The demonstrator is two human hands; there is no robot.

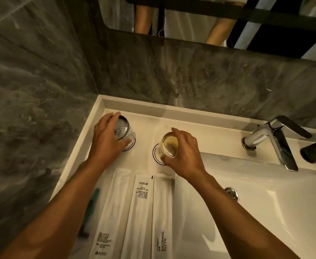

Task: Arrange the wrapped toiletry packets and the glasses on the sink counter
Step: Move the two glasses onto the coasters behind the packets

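Hands sit over two glasses at the centre of the head view. At centre left, the left hand (107, 139) is closed around the left glass (123, 130), fingers over its upper side and thumb below; the glass is tilted, and its lower end meets a round scalloped coaster (130, 147). Just right of it, the right hand (183, 156) grips the right glass (169, 144) from the side, over a second coaster (156, 155). Whether that glass rests on the coaster cannot be told.

Lower centre, three long white wrapped packets (138, 212) lie side by side on the white counter (149, 124), the rightmost printed "BRUSHING TEETH". A green-handled item (91, 204) lies blurred at their left. At right are the basin (265, 202) and a chrome faucet (273, 135).
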